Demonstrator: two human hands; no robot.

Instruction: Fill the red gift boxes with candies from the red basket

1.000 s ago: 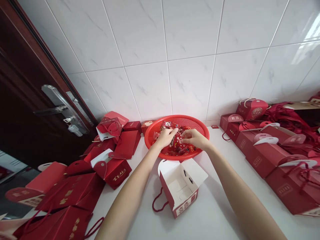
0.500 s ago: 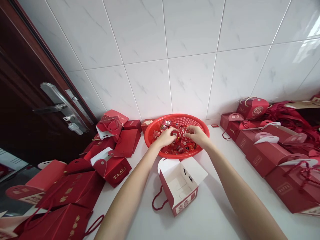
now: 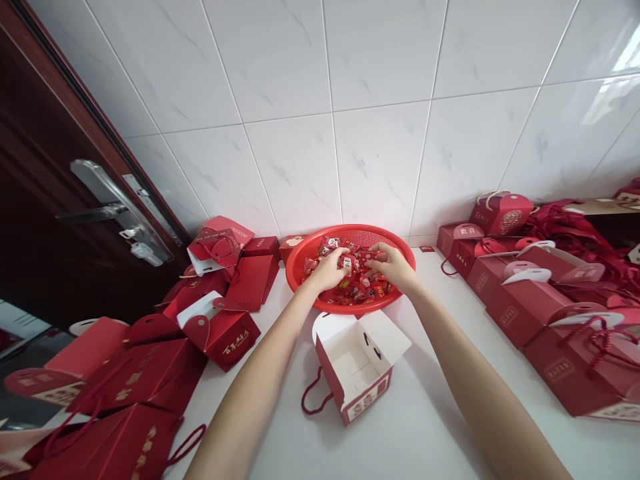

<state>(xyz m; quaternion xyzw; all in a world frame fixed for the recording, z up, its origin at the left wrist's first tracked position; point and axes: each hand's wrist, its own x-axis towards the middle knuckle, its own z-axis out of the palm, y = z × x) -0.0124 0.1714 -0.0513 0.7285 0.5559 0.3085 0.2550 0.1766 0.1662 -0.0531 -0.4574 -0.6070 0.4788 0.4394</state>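
Observation:
Both hands are inside a red plastic basket [image 3: 350, 309] of wrapped candies [image 3: 359, 291]. My left hand [image 3: 330, 272] is at the left part of the pile, thumb and fingers closed on a red candy [image 3: 346, 264] with a pale label. Opposite it, my right hand [image 3: 393, 268] has its fingertips closed at a red dotted packet [image 3: 369, 256], partly covered by the fingers. Just below the basket stands an open red gift box [image 3: 357, 360], its white inside showing bare and a red cord handle [image 3: 316, 400] hanging at its left.
Red gift boxes [image 3: 145, 373] crowd the left side, one with an open top [image 3: 220, 333]. More closed boxes [image 3: 525, 313] line the right, beside a heap of dark red bags [image 3: 570, 233]. A tiled wall [image 3: 380, 167] rises behind; a dark door [image 3: 50, 167] is at left.
My fingers have shifted slightly among the candies, and the dotted packet at my right hand is now more covered. The whole view has moved a little.

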